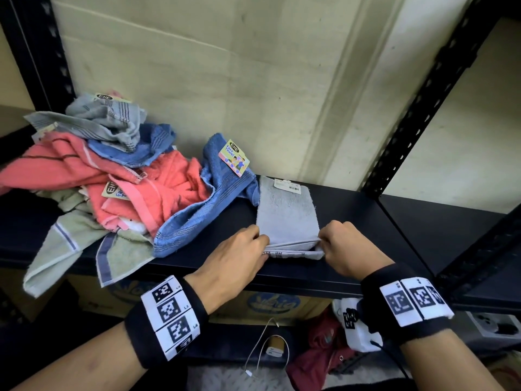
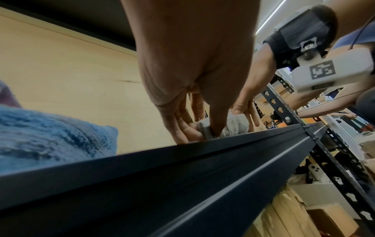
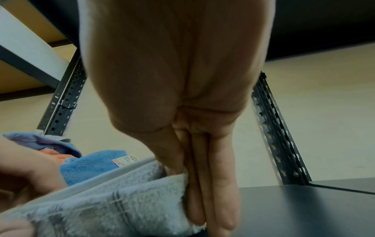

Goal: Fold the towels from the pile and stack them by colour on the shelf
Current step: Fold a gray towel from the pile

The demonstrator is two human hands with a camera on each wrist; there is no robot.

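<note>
Grey towel (image 1: 286,214) pinched between left hand (image 1: 235,256) and right hand (image 1: 348,246).

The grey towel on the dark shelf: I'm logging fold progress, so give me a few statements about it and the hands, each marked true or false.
1. Both hands, left hand and right hand, pinch the near edge of the grey terry towel. True.
2. The grey towel lies on top of the loose pile of towels. False: it lies beside the pile, on the black metal shelf.
3. A paper tag sits at the towel's far end. True.
4. The blue towel is neatly folded. False: it lies crumpled against the pile.
</note>
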